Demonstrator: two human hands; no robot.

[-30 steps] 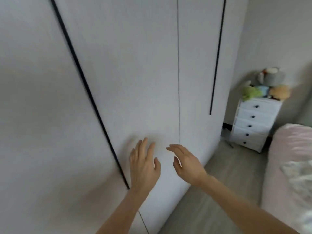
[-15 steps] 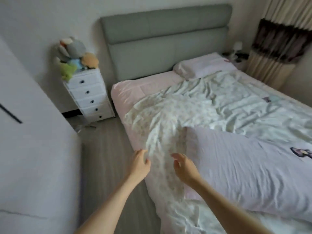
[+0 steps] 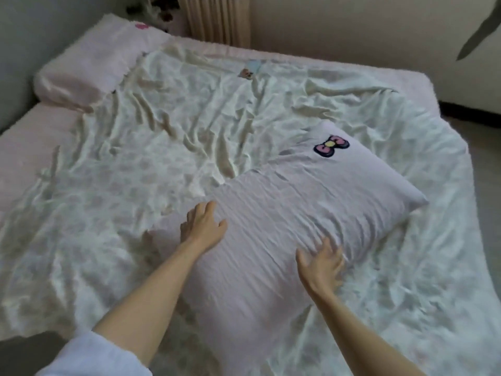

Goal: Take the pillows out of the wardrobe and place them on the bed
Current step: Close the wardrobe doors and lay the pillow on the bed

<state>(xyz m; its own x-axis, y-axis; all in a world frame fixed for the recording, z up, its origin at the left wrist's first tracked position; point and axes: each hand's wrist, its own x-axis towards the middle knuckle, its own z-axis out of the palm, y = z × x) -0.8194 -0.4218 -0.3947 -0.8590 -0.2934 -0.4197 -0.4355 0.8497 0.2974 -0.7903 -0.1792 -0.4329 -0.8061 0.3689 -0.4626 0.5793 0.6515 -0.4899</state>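
Reaching over a rumpled bed (image 3: 67, 137), a person spreads both hands above a large pale pink pillow (image 3: 284, 226) with a bow motif. The left hand (image 3: 203, 229) rests near its far edge, fingers relaxed and apart; the right hand (image 3: 321, 264) hovers at its near side, fingers splayed, gripping nothing. The pillow lies flat on the crumpled white sheet (image 3: 176, 126), seemingly being settled into place. A second pink pillow (image 3: 95, 63) sits at the bed's head.

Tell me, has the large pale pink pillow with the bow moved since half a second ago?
Cannot tell: the head camera swung. The large pale pink pillow lies on the crumpled white floral blanket, as before.
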